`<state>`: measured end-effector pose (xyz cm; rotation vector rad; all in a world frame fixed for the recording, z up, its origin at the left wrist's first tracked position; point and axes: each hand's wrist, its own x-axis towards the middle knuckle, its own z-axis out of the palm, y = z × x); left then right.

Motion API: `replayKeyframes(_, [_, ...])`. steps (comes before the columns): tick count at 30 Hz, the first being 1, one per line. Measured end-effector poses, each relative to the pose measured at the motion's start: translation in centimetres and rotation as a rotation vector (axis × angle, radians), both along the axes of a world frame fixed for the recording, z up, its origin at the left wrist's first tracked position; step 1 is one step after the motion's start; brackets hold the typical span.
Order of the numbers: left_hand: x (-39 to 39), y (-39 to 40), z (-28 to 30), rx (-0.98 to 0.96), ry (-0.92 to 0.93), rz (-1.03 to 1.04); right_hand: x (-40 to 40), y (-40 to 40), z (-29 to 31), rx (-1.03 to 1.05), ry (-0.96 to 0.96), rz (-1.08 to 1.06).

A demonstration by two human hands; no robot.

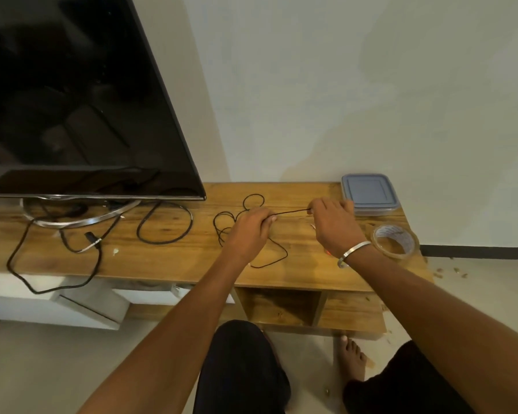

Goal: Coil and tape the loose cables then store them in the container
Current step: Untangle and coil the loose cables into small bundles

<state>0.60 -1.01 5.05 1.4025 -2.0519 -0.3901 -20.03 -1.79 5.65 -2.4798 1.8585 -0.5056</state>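
Brightness: dim and even, warm yellowish cast over wall (371, 85) and wooden TV stand (168, 258).
Source: not in view; soft, apparently from above.
Shadows: faint and diffuse under left hand (247, 231) and right hand (335, 225); darker inside the stand's open cubby (281, 306).
Glare: none strong; murky reflections on the television screen (72, 100).
Distortion: wide-angle bowing, screen edge slanted, stand curved toward its left end.
Sharpness: soft overall, slight blur, compression smearing on wall.

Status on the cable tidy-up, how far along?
Early. Done: nothing coiled or taped. In hand: left hand and right hand pinch a thin black cable stretched between them. Left: thicker cable loose, tape roll untouched, container lidded.
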Motion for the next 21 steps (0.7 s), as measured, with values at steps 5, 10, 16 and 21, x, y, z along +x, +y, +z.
replayKeyframes(5, [-2.3, 0.0, 3.3, 0.024, -0.018, -0.046, 1.0, 1.1, 2.7, 0.127, -0.067, 0.143])
replayKeyframes(10, [-3.0, 0.0, 6.2, 0.045, -0.027, -0.035, 2.5, 1.7, 5.3, 0.143, -0.076, 0.086])
replayKeyframes(16, [-2.4, 0.2, 8.1, 0.096, -0.079, -0.058, 1.6, 1.0, 7.7, 0.100, -0.084, 0.060])
replayKeyframes(21, [-2.1, 0.7, 8.9, 0.136, -0.054, -0.036, 1.1, 1.1, 8.4, 0.027, 0.024, -0.050])
